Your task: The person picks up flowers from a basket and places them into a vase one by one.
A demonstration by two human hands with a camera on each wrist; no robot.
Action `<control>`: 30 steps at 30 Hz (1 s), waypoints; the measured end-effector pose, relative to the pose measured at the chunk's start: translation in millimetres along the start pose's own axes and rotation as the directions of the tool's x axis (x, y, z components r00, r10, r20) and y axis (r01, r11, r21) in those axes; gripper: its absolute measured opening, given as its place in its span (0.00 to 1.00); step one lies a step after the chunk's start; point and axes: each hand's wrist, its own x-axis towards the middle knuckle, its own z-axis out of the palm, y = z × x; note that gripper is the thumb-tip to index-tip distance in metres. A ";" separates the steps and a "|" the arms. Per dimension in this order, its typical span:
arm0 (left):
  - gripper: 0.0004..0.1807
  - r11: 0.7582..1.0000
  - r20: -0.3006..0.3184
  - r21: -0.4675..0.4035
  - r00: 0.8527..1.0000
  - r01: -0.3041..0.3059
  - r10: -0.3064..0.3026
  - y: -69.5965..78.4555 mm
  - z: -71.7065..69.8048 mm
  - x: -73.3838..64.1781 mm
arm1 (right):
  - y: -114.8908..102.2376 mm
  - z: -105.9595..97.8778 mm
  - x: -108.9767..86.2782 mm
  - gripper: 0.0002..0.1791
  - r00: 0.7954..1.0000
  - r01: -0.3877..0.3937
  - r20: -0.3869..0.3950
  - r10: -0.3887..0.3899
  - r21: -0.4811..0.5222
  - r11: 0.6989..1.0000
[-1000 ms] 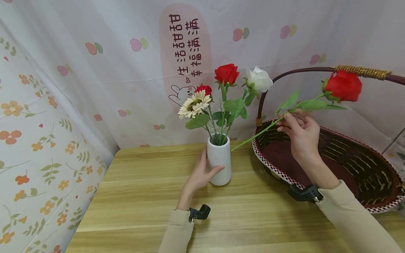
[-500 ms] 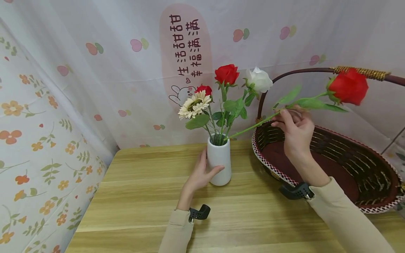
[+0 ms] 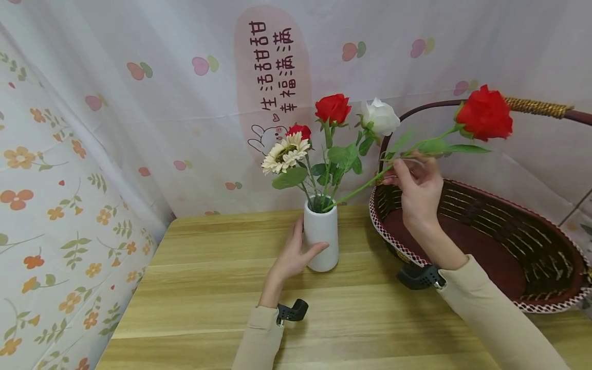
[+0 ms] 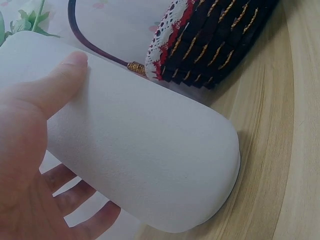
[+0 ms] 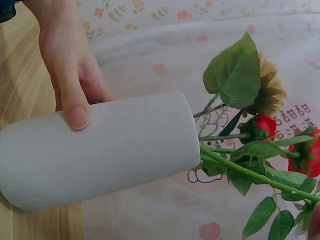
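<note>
A white vase (image 3: 321, 241) stands upright on the table, holding a cream daisy-like flower (image 3: 284, 154), two red roses (image 3: 333, 109) and a white rose (image 3: 379, 118). My left hand (image 3: 296, 252) grips the vase from its left side; in the left wrist view the thumb (image 4: 70, 82) lies across the front and the fingers reach behind. My right hand (image 3: 421, 190) pinches the stem of another red rose (image 3: 485, 113) just below its leaves. This rose leans to the right, and its stem end (image 5: 215, 156) is inside the vase mouth.
A dark brown woven basket (image 3: 462, 226) with lace trim and an arched handle (image 3: 430, 104) stands on the right, behind my right arm. A printed curtain (image 3: 185, 128) hangs behind the wooden table (image 3: 208, 288).
My right hand has moved left with the red rose, and the lower stem end has gone from beside the vase into its mouth. The left hand and vase have stayed put.
</note>
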 end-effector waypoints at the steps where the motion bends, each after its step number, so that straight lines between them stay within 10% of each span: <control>1: 0.53 1.000 0.000 -0.002 1.000 0.000 0.000 0.0 0.1 0.0 | 0.9 0.7 -0.5 0.10 1.000 0.002 0.006 -0.002 -0.012 1.000; 30: 0.53 1.000 -0.007 0.014 1.000 -0.004 0.004 -0.7 1.0 1.3 | 35.7 23.6 -19.0 0.11 0.995 -0.055 0.078 0.065 -0.123 0.991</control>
